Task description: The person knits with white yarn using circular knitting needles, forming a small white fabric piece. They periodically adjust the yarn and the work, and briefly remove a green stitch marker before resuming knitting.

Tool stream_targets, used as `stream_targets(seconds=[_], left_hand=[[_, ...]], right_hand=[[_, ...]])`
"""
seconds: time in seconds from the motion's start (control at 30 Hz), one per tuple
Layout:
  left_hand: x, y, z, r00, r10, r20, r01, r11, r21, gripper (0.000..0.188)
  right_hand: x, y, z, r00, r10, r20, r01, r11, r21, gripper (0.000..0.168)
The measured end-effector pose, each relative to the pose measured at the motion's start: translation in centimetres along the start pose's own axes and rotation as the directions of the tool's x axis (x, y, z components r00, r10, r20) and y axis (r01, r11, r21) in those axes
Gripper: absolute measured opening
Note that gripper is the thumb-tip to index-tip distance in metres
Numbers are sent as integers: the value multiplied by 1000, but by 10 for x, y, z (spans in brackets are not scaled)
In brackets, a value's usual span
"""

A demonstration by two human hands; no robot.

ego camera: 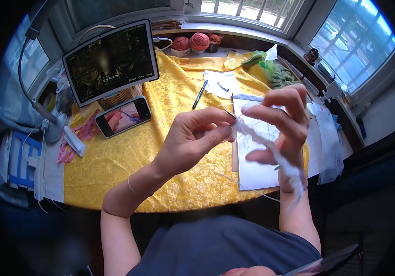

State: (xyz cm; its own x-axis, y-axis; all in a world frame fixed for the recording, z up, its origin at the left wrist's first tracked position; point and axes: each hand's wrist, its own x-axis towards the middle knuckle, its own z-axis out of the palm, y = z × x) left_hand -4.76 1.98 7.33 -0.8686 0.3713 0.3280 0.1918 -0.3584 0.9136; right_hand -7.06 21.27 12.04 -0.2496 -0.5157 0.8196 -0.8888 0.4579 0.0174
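My left hand (201,136) pinches a thin pointed needle (230,114) and the end of a white knitted strip (273,148) between thumb and fingers. To its right, my right hand (283,124) is raised with bent fingers around the strip, its thumb apart from the forefinger; whether it holds a needle or yarn is hidden. The strip hangs past the right palm to the wrist. A thin white yarn (252,189) droops below both hands. Another needle tip (232,98) points up just behind the left fingertips.
A tablet (111,63) leans on a wicker basket (121,96), with a smartphone (124,116) before it. White paper (259,172) lies beneath the hands on a yellow cloth (114,172). Behind are a pen (200,94), pink yarn balls (199,42) and green knitting (282,76); a lamp (47,115) stands left.
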Motion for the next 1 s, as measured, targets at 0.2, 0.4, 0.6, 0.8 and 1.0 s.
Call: stream_targets(seconds=[0.2,0.4,0.6,0.8,1.0], left_hand=[[3,5,-10,996,-79,-31,71,974,-216,20],[3,3,-10,997,-7,-73,-7,983,-186,12],[0,6,0,985,-128,116,130,991,-10,18],[-2,5,-4,1000,-17,23,18,1000,-11,17],[-1,7,-6,998,68,10,-68,997,29,18]], right_hand=[[-6,5,3,998,-68,-9,68,998,-11,43],[-8,4,6,997,-79,12,79,996,-36,37],[4,12,21,978,-114,173,58,952,300,64],[-3,20,16,997,-66,37,57,977,205,66],[-5,8,13,988,-94,-124,103,993,62,19]])
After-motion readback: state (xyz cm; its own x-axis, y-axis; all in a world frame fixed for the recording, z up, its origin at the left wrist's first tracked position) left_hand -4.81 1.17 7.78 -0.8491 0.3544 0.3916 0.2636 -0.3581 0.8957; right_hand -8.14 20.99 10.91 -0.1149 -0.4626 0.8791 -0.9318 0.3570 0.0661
